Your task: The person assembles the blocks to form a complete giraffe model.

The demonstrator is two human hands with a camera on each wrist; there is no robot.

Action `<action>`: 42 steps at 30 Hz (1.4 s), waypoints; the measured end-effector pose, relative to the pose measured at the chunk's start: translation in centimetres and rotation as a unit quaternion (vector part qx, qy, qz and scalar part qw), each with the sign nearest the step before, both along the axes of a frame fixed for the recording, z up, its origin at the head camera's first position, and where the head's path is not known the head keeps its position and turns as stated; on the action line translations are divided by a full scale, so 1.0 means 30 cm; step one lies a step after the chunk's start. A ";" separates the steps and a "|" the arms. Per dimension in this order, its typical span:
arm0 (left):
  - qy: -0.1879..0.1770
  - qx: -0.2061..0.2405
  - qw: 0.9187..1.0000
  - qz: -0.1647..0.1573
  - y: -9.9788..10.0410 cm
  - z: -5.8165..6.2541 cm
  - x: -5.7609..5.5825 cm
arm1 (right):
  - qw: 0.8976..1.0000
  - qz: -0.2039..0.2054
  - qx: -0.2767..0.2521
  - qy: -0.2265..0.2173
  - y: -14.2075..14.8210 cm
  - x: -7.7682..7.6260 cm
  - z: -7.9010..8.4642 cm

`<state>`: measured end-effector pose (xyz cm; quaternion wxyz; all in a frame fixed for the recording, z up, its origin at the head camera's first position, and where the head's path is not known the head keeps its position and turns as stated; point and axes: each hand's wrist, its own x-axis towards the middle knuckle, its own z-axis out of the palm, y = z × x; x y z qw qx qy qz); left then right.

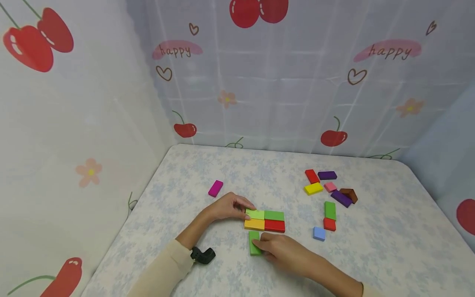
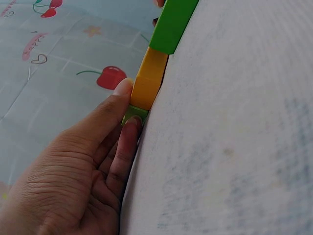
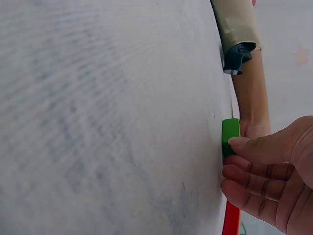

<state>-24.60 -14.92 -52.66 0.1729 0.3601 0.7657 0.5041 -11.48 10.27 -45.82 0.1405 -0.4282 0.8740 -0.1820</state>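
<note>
Flat colored blocks lie edge to edge in a small rectangle: a light green block [image 1: 256,214] at back left, a green one [image 1: 274,215] at back right, a yellow-orange block [image 1: 254,224] in front left and a red block [image 1: 275,225] in front right. With thumb and fingers, my left hand [image 1: 231,206] holds the light green block at its left end; its thumb also lies against the yellow-orange block [image 2: 148,78]. Just in front of the rectangle, my right hand [image 1: 287,252] pinches another green block [image 1: 254,244], its thumb over the side. That block stands lengthwise toward me.
A magenta block [image 1: 215,188] lies at back left. Off to the right are scattered purple, brown, pink and red blocks, a yellow block [image 1: 313,189], a green block [image 1: 330,210] against a red one [image 1: 329,224], and a light blue block [image 1: 319,234]. Cherry-printed curtains [image 1: 278,103] border the table.
</note>
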 end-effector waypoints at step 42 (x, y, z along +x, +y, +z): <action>-0.005 -0.004 1.000 -0.002 -0.004 0.007 0.002 | 0.989 -0.142 -0.010 0.047 0.164 -0.006 0.085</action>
